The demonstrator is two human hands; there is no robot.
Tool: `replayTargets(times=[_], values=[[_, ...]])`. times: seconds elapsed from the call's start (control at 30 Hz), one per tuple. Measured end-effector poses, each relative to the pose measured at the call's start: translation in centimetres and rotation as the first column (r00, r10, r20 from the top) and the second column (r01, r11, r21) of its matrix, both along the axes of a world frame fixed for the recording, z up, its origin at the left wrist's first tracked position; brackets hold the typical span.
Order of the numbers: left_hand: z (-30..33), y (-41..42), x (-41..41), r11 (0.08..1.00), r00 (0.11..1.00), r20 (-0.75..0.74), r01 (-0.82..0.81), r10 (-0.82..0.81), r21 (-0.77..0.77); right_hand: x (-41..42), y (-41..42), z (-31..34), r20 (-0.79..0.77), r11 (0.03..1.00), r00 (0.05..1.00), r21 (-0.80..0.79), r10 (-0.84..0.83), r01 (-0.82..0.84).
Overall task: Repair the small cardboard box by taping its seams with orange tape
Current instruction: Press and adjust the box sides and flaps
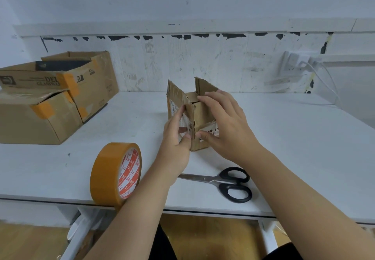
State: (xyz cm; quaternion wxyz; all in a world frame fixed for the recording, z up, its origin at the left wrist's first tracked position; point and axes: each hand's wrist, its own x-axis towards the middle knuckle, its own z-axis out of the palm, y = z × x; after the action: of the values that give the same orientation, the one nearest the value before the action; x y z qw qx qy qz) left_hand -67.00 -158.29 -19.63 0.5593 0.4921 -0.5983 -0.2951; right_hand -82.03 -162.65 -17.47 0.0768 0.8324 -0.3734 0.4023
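The small cardboard box [199,115] stands upright near the middle of the white table [284,148], its top flaps raised and open, with one vertical corner turned toward the person. The left hand [176,144] is set against the box's left face: its fingers lie along that face over a torn white label, and its thumb presses the corner edge low down, so the hand is loosely curved round the box rather than clenched. The right hand [225,121] covers the right face, fingers spread and nearly straight, reaching over the top rim, with the thumb meeting the same corner edge just beside the left thumb. Both hands are in contact with the box; neither holds anything else. The roll of orange tape [115,175] stands on its edge near the front edge of the table, to the left of the left forearm and apart from the box. A pair of black-handled scissors [223,182] lies flat on the table in front of the box, between the two forearms, blades closed and pointing left. At the far left of the table sit two larger cardboard boxes [50,97], close together, bearing patches of orange tape on their corners. A white wall socket [298,65] with a plugged-in cable is mounted on the wall behind, at the right.
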Motion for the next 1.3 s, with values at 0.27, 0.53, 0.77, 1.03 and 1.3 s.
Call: replayTargets(times=[0.27, 0.53, 0.77, 1.03, 1.3], values=[[0.10, 0.00, -0.14, 0.999, 0.999, 0.027, -0.028, 0.029, -0.018, 0.24, 0.09, -0.09, -0.016, 1.000, 1.000, 0.016, -0.013, 0.013], [0.21, -0.18, -0.24, 1.000, 0.999, 0.027, -0.026, 0.026, 0.000, 0.55, 0.21, -0.26, -0.049, 0.998, 0.997, 0.007, -0.060, 0.060], [0.03, 0.18, -0.17, 1.000, 0.999, 0.035, -0.030, 0.030, -0.009, 0.07, 0.85, 0.24, 0.048, 1.000, 0.999, 0.029, 0.007, -0.008], [-0.25, -0.05, -0.36, 0.994, 0.995, 0.056, -0.072, 0.077, -0.084, -0.11, 0.57, 0.07, 0.087, 0.998, 0.996, -0.063, 0.009, -0.004], [0.14, 0.01, -0.73, 0.947, 0.941, 0.209, -0.216, 0.267, -0.237, 0.37, 0.67, -0.10, 0.102, 0.995, 0.995, -0.095, -0.013, 0.023]])
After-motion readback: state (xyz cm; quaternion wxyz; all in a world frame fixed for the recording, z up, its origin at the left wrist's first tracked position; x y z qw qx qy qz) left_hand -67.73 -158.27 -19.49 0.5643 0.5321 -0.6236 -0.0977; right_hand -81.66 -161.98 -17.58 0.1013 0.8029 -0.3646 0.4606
